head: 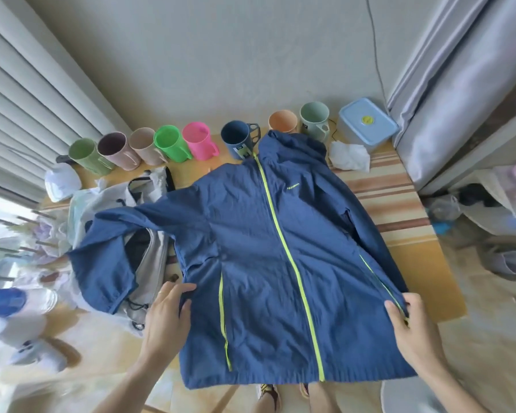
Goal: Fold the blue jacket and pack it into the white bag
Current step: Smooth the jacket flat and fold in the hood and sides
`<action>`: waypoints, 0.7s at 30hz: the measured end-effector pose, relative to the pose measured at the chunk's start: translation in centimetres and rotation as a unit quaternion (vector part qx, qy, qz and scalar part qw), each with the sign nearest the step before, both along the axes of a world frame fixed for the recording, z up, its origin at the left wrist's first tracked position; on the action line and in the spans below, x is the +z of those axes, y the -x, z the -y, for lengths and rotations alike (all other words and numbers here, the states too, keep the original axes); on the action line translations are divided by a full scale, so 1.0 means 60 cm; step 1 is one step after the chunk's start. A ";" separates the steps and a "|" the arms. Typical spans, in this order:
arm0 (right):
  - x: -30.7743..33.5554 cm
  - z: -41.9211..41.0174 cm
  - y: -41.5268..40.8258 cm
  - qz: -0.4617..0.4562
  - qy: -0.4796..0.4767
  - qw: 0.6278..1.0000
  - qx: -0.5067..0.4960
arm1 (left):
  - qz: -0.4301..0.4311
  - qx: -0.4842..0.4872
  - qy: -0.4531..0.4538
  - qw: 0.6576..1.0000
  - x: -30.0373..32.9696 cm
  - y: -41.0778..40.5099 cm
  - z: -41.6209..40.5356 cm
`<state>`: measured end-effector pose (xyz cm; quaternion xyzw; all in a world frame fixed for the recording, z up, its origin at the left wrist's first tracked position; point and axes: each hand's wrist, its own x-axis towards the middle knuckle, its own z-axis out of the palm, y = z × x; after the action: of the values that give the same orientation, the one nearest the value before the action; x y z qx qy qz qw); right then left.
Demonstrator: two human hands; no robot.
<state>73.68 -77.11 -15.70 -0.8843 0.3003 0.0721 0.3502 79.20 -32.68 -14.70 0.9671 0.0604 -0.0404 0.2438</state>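
The blue jacket [265, 248] with neon-yellow zips lies front-up and spread out on the table, hood toward the wall, hem hanging over the near edge. Its left sleeve drapes over the white bag [149, 257], which lies open at the table's left side, partly hidden under the sleeve. My left hand [169, 317] pinches the jacket's left side edge near the pocket. My right hand [410, 326] grips the right side edge by the yellow pocket zip.
A row of coloured mugs [170, 143] lines the far edge of the table [399, 204], with a lidded blue box [367, 123] and crumpled white tissue [349, 156] at the far right. Plastic bags [81, 204] lie at the left. Curtains flank both sides.
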 end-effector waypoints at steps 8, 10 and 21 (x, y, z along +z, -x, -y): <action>-0.044 0.003 0.049 -0.122 0.021 0.988 0.091 | -0.264 -0.056 -0.118 0.956 -0.094 0.065 -0.039; -0.039 0.007 0.005 -0.105 0.031 0.990 0.090 | -0.251 -0.062 -0.158 0.953 -0.070 0.037 -0.017; 0.048 -0.106 -0.554 0.060 -0.021 0.989 0.133 | -0.054 0.082 0.044 0.994 -0.019 -0.423 0.140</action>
<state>106.89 -70.76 -12.82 -0.9114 0.1571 0.0707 0.3738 104.57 -41.10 -15.85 0.9435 0.1509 -0.0755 0.2852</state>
